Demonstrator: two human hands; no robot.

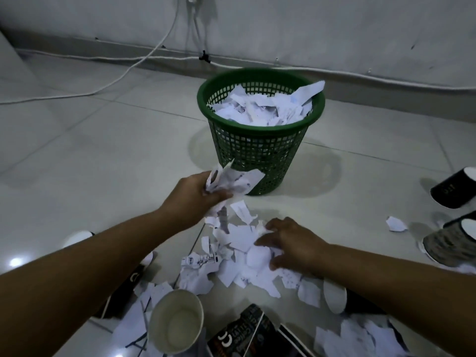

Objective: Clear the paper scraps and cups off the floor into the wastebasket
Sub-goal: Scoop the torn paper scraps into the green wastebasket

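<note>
Head: wastebasket (260, 150) holds paper scraps (260, 109).

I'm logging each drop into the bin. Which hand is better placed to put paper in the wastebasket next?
The left hand. It already grips a bunch of paper scraps, raised just in front of the green wastebasket. The right hand is lower, on the scrap pile on the floor, nothing lifted yet.

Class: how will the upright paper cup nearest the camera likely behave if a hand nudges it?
The paper cup looks empty, so probably light and easily tipped. Its round wall suggests it would roll once down. Thin paper likely dents under a squeeze.
</note>
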